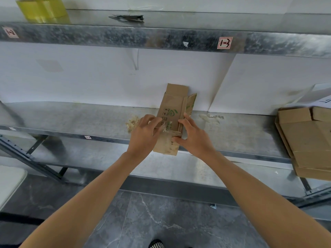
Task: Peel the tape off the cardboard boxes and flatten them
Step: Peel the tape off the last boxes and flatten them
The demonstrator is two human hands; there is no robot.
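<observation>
Scene is lit brightly and evenly; light is diffuse. Soft shadows are cast on the white wall (89, 77) below the upper shelf (107, 35). Dull sheen is seen on the lower shelf (71, 119). Shelf edges are bowed by wide-angle distortion. The cardboard box (172, 108) is rendered sharp; the yellow tape roll (43, 9) in the corner is softened.

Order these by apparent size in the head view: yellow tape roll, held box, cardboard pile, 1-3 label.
1. Cardboard pile, cut off by the frame
2. Held box
3. Yellow tape roll, also cut off
4. 1-3 label
</observation>
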